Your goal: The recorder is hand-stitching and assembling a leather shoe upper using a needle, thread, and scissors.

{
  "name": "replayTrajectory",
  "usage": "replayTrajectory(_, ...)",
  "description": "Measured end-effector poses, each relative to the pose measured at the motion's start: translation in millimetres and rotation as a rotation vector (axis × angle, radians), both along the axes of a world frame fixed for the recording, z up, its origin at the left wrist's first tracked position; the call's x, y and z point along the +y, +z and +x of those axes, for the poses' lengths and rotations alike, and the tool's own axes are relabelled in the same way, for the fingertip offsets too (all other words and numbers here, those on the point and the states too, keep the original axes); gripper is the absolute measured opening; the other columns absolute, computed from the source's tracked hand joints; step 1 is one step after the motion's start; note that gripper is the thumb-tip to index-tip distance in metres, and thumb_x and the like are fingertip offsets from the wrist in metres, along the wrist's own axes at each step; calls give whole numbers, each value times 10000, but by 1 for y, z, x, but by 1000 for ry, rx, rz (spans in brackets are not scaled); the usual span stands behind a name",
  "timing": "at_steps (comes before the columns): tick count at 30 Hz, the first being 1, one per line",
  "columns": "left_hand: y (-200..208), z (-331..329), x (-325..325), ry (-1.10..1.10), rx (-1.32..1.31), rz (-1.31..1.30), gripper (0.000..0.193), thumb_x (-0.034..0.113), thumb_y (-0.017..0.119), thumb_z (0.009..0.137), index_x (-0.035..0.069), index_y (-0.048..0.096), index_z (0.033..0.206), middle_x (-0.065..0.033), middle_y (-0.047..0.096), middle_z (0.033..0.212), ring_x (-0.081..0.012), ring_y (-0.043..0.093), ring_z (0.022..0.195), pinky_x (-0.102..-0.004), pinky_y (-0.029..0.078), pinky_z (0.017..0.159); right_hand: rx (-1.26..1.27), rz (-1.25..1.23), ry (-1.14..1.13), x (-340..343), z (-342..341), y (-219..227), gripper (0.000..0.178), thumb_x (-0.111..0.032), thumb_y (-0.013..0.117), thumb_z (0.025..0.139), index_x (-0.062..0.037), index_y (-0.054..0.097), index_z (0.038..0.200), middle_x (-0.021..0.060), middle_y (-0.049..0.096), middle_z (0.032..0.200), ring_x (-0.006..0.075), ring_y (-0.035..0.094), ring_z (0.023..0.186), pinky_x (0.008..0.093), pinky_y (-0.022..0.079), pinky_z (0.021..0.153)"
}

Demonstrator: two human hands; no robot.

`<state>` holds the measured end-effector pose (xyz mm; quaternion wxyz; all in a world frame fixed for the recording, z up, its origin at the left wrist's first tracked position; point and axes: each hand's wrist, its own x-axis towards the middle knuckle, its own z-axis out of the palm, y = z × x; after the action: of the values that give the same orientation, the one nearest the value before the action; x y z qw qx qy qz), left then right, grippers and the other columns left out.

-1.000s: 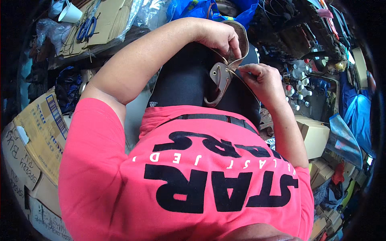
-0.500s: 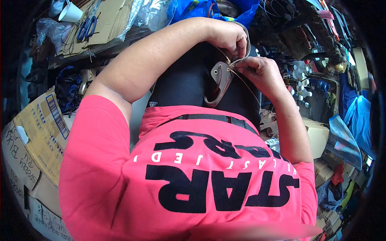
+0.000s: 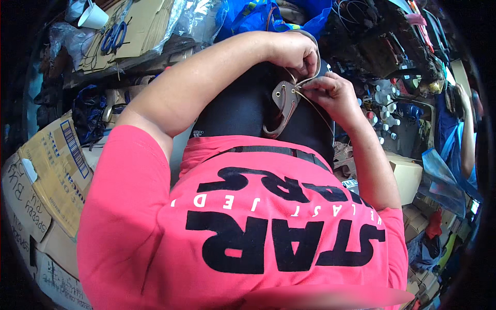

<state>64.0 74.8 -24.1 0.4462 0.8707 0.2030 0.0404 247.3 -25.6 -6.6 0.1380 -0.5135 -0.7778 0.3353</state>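
Note:
On my lap, over dark trousers, rests a brown leather shoe upper (image 3: 281,98) with brass eyelets and a curved collar. Its pale edge bends up around my left hand (image 3: 297,54). That hand is closed on the leather, its fingers curled down near the eyelets. Just to the right, my right hand (image 3: 333,95) pinches a thin tan lace (image 3: 313,103) close to the eyelet end, with thumb and forefinger together. One length of the lace trails down along my right thigh. The exact grip of my left fingertips is partly hidden.
Cardboard sheets with blue-handled scissors (image 3: 113,37) and a white cup (image 3: 93,16) lie at far left. A blue bag (image 3: 248,18) is ahead. Several bottles (image 3: 385,106) stand at right, near another person's arm (image 3: 466,134). Cartons (image 3: 54,170) flank my left side.
My right hand has shifted slightly down beside the eyelets, its fingers more raised. My left hand has dropped a little. Another person's arm has come into view at far right.

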Motion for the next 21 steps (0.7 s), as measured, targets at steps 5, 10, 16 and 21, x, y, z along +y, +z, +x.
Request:
replayTrajectory(5, 7, -30, -47, 499, -195, 463, 353, 169, 734, 704, 96, 629, 1033, -117, 534, 1071, -300, 553, 1006, -374, 464, 866, 149, -51, -5, -1, 9, -2, 201, -48, 702, 765, -124, 726, 950, 39, 564, 734, 147, 548, 706, 289, 467, 650)
replayTrajectory(10, 9, -48, -85, 440, -83, 218, 317, 222, 739, 715, 61, 613, 957, -129, 566, 980, -295, 573, 954, -380, 469, 820, 140, -63, 5, 0, 13, -9, 220, -36, 700, 764, -121, 721, 965, 39, 553, 752, 147, 536, 704, 282, 463, 653)
replayTrajectory(16, 16, -34, -75, 476, -204, 396, 258, 155, 678, 751, 47, 590, 968, -124, 583, 1013, -327, 580, 951, -395, 475, 818, 173, -82, 0, 0, 10, -6, 204, -32, 697, 766, -114, 719, 952, 41, 555, 767, 151, 549, 706, 278, 463, 652)
replayTrajectory(21, 23, -13, -31, 193, 23, 361, 283, 145, 702, 719, 40, 591, 957, -117, 583, 1004, -301, 580, 990, -385, 468, 837, 73, -50, -48, -2, 9, 0, 177, -45, 707, 759, -101, 721, 926, 52, 561, 766, 169, 562, 714, 289, 471, 643)
